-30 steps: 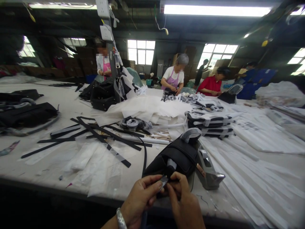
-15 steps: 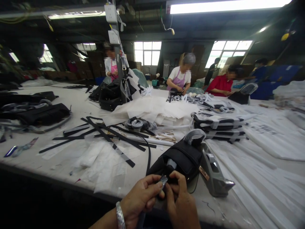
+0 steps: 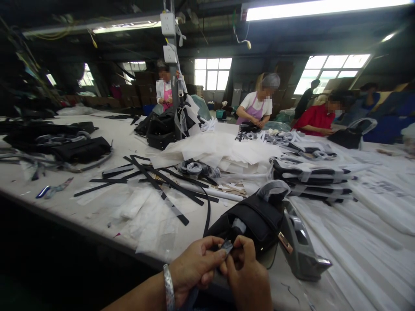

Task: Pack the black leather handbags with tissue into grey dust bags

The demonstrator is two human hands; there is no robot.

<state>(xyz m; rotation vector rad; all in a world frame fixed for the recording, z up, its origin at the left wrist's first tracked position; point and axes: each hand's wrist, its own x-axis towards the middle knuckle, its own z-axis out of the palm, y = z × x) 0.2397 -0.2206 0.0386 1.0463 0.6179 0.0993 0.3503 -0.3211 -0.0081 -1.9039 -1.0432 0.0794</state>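
The bag [image 3: 256,216] lies on the counter [image 3: 92,211], black, with its film-wrapped handle [image 3: 275,188] arching up at its far end. Both hands are at the bag's near edge. The left hand [image 3: 197,265] pinches a small grey piece [image 3: 228,246] between thumb and index finger, right in front of the bag; whether the piece touches the bag I cannot tell. The right hand [image 3: 248,272] has its fingers curled, thumb and index close together at the piece's right side; whether they grip it I cannot tell. A silver bracelet [image 3: 168,287] circles the left wrist.

Just right of the bag stands a grey dispenser [image 3: 303,246], with a copper-coloured plate [image 3: 285,242] between the two. Left of the bag, black strips [image 3: 165,201] lie crossed over one another, with clear film [image 3: 145,220] nearer the counter's front. Beyond the bag are white sheets [image 3: 207,147] in a loose heap, and to the right of these a stack [image 3: 311,179] of black, film-wrapped parts. More black bags [image 3: 82,149] lie well to its left. Past the bag, across the counter, a person in a purple apron [image 3: 254,113] and another in red [image 3: 313,117] have their hands low before them.
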